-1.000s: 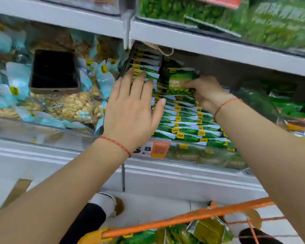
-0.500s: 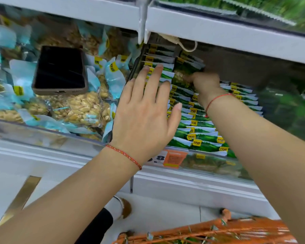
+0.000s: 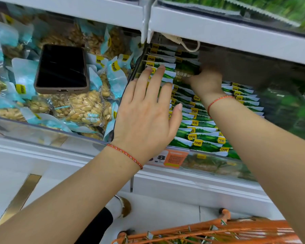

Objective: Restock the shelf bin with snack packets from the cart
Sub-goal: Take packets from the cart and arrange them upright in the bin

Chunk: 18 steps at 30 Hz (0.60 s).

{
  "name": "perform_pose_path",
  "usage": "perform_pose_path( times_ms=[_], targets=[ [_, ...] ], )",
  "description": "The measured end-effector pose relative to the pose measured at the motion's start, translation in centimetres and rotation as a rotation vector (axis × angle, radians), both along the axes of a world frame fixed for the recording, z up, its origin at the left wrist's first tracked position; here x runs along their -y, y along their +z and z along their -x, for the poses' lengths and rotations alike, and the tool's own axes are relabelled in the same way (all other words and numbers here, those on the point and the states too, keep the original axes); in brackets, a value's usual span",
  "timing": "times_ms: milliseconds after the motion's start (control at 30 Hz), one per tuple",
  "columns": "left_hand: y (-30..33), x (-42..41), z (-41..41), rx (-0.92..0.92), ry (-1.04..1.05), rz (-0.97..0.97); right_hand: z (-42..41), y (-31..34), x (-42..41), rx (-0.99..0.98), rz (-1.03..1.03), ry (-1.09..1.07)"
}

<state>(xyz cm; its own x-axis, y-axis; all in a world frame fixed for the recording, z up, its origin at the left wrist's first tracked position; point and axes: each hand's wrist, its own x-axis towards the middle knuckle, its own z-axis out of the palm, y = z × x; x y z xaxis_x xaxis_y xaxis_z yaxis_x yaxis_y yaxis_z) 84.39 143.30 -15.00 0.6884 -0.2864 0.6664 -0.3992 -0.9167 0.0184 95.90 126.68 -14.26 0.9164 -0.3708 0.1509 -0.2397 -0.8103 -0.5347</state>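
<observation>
A clear shelf bin (image 3: 209, 164) holds rows of green snack packets (image 3: 201, 136) with yellow tags, standing on edge. My left hand (image 3: 148, 110) lies flat with straight fingers on the left rows, fingertips on the packets near the back. My right hand (image 3: 205, 81) reaches deep under the upper shelf and grips a green snack packet (image 3: 185, 67) at the back of the bin. Its fingers are partly blurred and in shadow. The orange cart (image 3: 218, 231) shows at the bottom edge, with green packets inside.
A neighbouring bin on the left holds blue-and-clear nut packets (image 3: 84, 108) with a dark phone (image 3: 62, 67) lying on top. A white shelf (image 3: 218, 30) overhangs the green bin closely. An orange price label (image 3: 173, 158) sits on the bin front. A white shoe (image 3: 121, 206) stands below.
My right hand has pushed the green packet deeper toward the back of the bin. My left hand has slid a little further up the rows. The view has tilted up, leaving less of the cart visible.
</observation>
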Motion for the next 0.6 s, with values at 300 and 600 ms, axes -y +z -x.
perform_pose_path(
  times_ms=[300,600],
  targets=[
    [0.0,0.0,0.0,-0.020,-0.003,-0.030,-0.3,-1.6,-0.3,0.145,-0.040,0.016],
    [0.2,0.0,0.1,-0.027,-0.007,-0.011,3.5,0.7,1.0,0.072,-0.208,-0.005]
  ],
)
